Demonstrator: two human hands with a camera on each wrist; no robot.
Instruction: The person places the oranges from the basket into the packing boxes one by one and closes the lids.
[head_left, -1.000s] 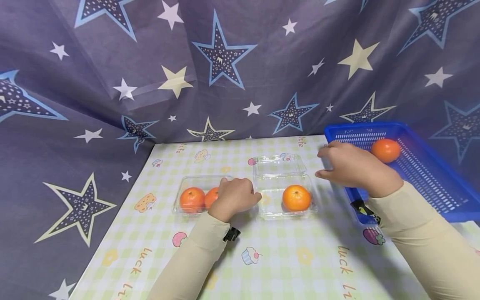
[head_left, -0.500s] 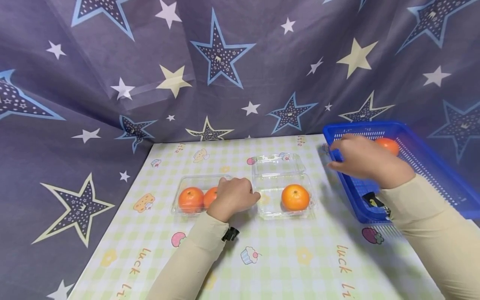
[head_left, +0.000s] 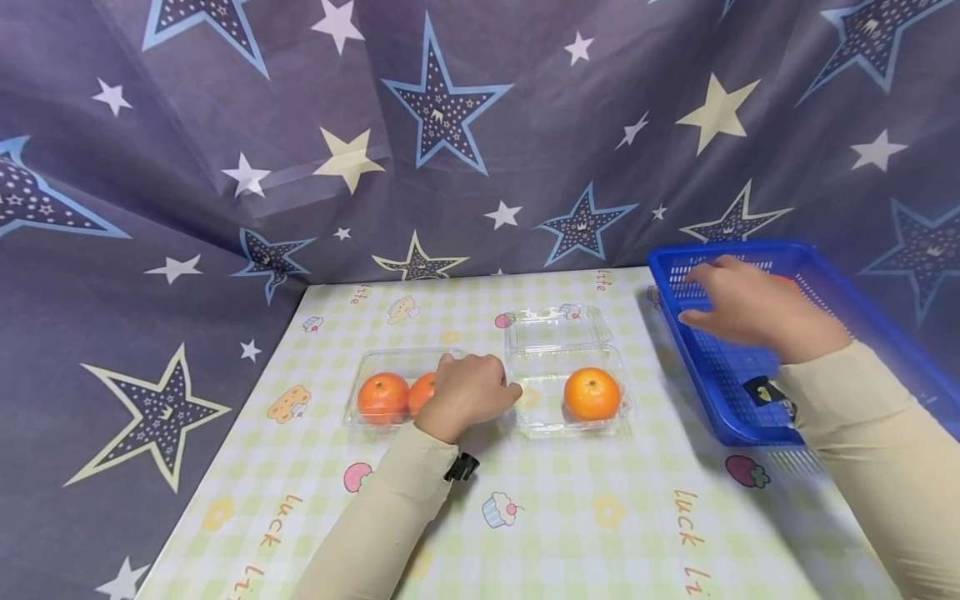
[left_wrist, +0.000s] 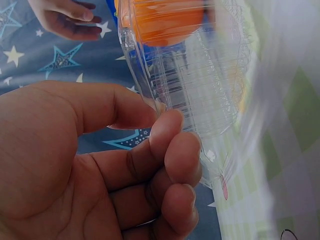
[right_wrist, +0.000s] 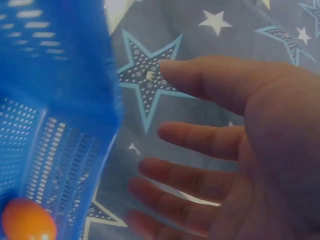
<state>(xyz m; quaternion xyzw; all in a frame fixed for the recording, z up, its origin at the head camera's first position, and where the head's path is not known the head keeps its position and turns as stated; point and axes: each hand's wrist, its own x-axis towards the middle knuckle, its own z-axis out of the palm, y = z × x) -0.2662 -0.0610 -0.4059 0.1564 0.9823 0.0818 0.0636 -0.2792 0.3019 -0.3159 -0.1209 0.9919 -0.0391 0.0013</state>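
Observation:
My left hand (head_left: 468, 393) pinches the near-left edge of an open clear plastic clamshell box (head_left: 542, 421) between thumb and fingertips, as the left wrist view shows closely. One orange (head_left: 592, 394) sits in the right half of that box, whose lid (head_left: 558, 330) lies folded back. Over the left part of a blue plastic basket (head_left: 731, 435), my right hand (head_left: 761, 304) reaches with spread fingers and holds nothing. In the right wrist view an orange (right_wrist: 29, 220) lies inside the basket; in the head view that hand mostly hides it.
A second clear box (head_left: 369, 360) stands to the left with two oranges (head_left: 384, 397) visible, the second partly behind my left hand. A checked cloth (head_left: 570, 517) covers the table. A star-patterned curtain (head_left: 300, 125) hangs right behind the table's far edge.
My right hand has moved rightward from the basket's left rim to over its inside, covering most of the orange there. The left hand and both boxes stay in place.

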